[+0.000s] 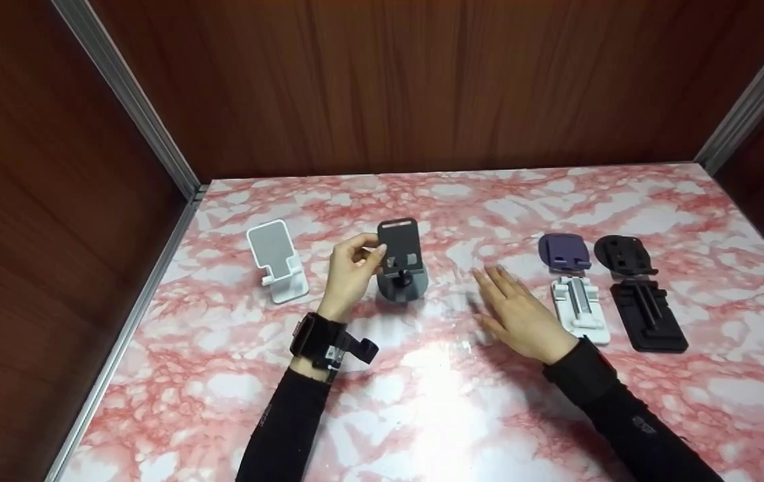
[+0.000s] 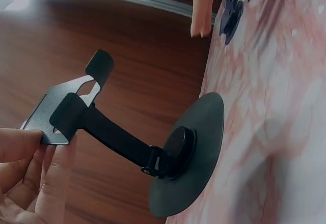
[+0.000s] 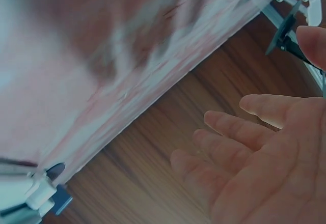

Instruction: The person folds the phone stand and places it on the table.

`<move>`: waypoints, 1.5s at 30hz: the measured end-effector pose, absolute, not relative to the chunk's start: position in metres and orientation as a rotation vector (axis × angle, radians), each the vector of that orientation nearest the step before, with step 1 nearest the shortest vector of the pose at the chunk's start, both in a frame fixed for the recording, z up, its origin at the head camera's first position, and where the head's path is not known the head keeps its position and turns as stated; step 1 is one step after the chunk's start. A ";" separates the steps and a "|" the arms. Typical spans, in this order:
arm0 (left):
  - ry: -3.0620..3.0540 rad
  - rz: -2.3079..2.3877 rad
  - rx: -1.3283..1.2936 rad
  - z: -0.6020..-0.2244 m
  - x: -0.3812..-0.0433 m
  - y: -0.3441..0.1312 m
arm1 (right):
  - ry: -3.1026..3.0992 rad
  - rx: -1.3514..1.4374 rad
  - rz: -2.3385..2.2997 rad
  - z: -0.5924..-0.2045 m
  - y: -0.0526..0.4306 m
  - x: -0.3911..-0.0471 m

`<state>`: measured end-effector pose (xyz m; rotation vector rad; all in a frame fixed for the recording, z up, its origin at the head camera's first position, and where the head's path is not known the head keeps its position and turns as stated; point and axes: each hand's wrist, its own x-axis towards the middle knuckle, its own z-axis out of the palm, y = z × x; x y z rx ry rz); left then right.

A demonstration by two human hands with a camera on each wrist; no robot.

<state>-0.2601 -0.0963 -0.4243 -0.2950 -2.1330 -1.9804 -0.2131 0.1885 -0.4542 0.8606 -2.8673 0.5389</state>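
My left hand (image 1: 350,271) pinches the left edge of a black phone stand (image 1: 400,242) between thumb and fingers. In the left wrist view the phone stand (image 2: 114,132) shows its cradle with two hooks, a hinged arm and a round base (image 2: 204,147). The base looks close to the tabletop; whether it touches cannot be told. To the right, my right hand (image 1: 519,318) hovers with fingers extended and nothing in it. In the right wrist view the right hand (image 3: 275,152) has its palm and spread fingers showing.
A white phone stand (image 1: 274,251) stands unfolded at left. Folded stands lie at right: purple (image 1: 566,251), round-based black (image 1: 625,254), white (image 1: 580,311) and rectangular black (image 1: 649,318). The marbled table (image 1: 221,415) is bordered by wooden panels (image 1: 422,87).
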 end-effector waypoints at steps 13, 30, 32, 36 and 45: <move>-2.147 -1.998 -0.472 -0.420 -0.249 -0.079 | -2.904 0.864 0.786 -0.454 0.168 -0.227; -2.146 -2.063 -0.601 -0.419 -0.242 -0.069 | -2.601 0.622 2.426 -0.468 0.162 -0.250; -2.145 -2.075 -0.616 -0.419 -0.241 -0.068 | -2.460 0.600 2.632 -0.471 0.160 -0.251; -2.165 -2.075 -0.647 -0.421 -0.242 -0.067 | -2.322 0.557 2.779 -0.473 0.159 -0.251; -2.130 -2.171 -0.560 -0.423 -0.242 -0.065 | -2.235 0.533 2.839 -0.464 0.162 -0.249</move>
